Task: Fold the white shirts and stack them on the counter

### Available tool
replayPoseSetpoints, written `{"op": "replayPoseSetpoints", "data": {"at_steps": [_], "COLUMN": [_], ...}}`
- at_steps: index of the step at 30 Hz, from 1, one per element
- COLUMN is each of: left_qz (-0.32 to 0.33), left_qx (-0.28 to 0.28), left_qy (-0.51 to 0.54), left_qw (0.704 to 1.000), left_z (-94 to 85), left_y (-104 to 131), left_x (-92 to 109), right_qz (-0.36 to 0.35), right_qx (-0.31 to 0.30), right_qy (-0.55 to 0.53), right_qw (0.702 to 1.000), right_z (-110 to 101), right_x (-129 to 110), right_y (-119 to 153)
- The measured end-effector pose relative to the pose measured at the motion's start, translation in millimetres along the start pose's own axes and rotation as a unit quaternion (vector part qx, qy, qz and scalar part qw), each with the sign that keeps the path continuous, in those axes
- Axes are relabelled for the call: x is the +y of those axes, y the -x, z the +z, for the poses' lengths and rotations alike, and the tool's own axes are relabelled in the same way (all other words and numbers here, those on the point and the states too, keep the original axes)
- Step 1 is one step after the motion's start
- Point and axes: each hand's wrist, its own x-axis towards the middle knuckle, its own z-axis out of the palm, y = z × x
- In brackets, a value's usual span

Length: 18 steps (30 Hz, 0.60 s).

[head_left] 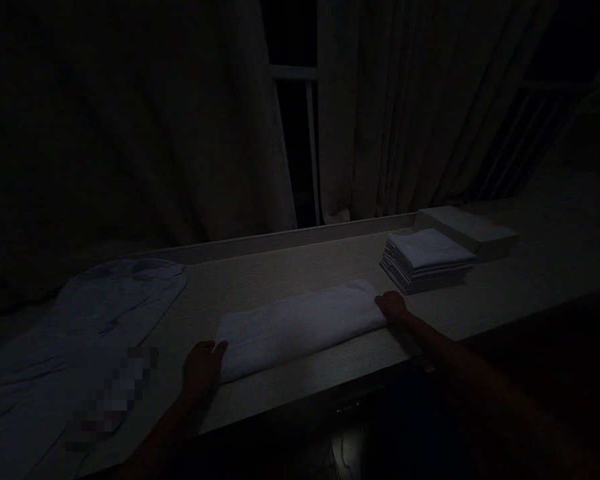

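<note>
A white towel [300, 330], folded into a long strip, lies flat along the counter in front of me. My left hand [200, 370] holds its left end, with the thumb on top of the cloth. At the opposite end, my right hand [393, 307] is closed on the towel's edge. Just beyond my right hand stands a neat stack of folded white cloths [430, 257]. Loose white cloth [115, 313] spreads over the counter at the left, apart from my left hand. The scene is very dim, so fine detail is lost.
The pale counter [275, 283] has a low raised edge [280, 240] along its back. A light box [473, 227] stands behind the stack at the right. Long curtains [370, 113] hang behind the counter. A blurred patch [117, 393] covers part of the left side.
</note>
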Motion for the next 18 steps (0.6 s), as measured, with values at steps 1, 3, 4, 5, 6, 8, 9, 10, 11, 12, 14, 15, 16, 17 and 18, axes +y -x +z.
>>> {"op": "replayPoseSetpoints", "data": {"at_steps": [1,3,4,5,6,8,9,10,11,12,14,15,16,17,18], "left_qz": [0.003,0.005,0.003,0.003,0.009,0.057,0.101,0.156,0.215,0.269,0.353,0.374,0.391,0.399,0.398], "left_qx": [0.002,0.003,0.001,0.002,0.013,0.060,0.084,0.098,0.095,0.072,0.014,-0.003,-0.020,-0.031,-0.039], "left_qy": [-0.007,-0.020,-0.023,-0.027,-0.035,-0.066,-0.085,-0.105,-0.122,-0.134,-0.167,-0.185,-0.203,-0.218,-0.230], "left_qw": [1.000,1.000,1.000,1.000,0.999,0.994,0.988,0.977,0.964,0.951,0.921,0.909,0.898,0.890,0.887], "left_z": [2.7,4.8,4.3,2.9,1.1,-1.3,-0.7,1.9,6.8,14.0,34.2,46.0,57.7,68.8,78.4], "left_y": [-1,-3,-3,-2,-1,7,14,21,29,38,53,58,62,63,62], "left_x": [-3,-9,-11,-12,-11,-2,6,16,28,42,69,81,91,98,102], "right_qz": [-0.009,-0.017,-0.017,-0.017,-0.016,-0.023,-0.044,-0.079,-0.128,-0.186,-0.304,-0.350,-0.390,-0.421,-0.436], "right_qx": [0.006,0.017,0.019,0.020,0.021,0.034,0.049,0.066,0.076,0.081,0.051,0.034,0.013,-0.009,-0.029], "right_qy": [0.013,0.039,0.048,0.056,0.063,0.073,0.082,0.093,0.107,0.124,0.154,0.161,0.164,0.166,0.169], "right_qw": [1.000,0.999,0.999,0.998,0.998,0.996,0.994,0.990,0.983,0.971,0.939,0.922,0.906,0.892,0.884], "right_z": [2,5,5,5,4,3,4,7,11,19,40,54,68,82,95], "right_x": [3,7,7,7,6,-1,-6,-14,-24,-36,-63,-77,-90,-101,-110], "right_y": [3,6,7,8,9,14,18,24,32,40,60,70,78,85,89]}}
